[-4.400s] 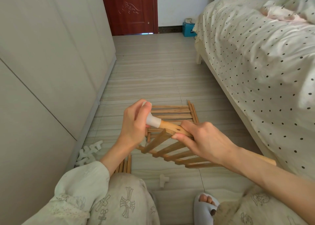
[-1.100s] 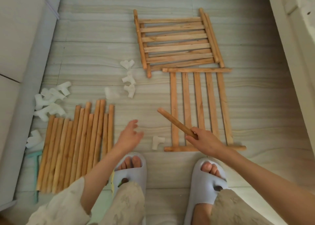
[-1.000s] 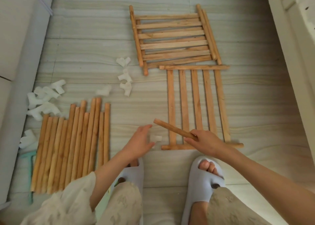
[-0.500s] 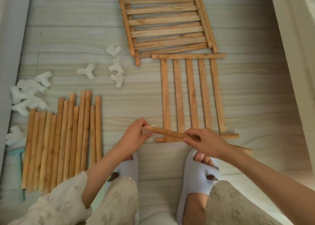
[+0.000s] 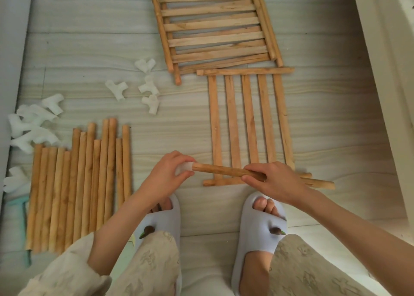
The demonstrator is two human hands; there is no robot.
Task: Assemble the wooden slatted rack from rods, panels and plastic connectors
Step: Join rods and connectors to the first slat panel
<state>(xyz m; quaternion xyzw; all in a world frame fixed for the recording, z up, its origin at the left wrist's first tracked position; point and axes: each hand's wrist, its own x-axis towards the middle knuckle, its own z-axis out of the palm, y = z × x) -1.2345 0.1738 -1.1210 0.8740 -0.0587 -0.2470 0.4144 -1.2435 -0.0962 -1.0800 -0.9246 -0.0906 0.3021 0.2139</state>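
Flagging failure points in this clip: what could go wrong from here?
The left hand pinches a white plastic connector at the tip of the round wooden rod gripped by the right hand; misaligned, it may jam or slip off. The rod's far end hangs over the slatted wooden panel and could knock it.

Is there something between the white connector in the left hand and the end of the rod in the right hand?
Nothing visible. The left hand holds the white connector right at the rod end, gripped by the right hand.

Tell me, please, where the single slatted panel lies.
The single slatted panel lies flat on the floor, right of centre, just beyond the right hand and below the stacked panels.
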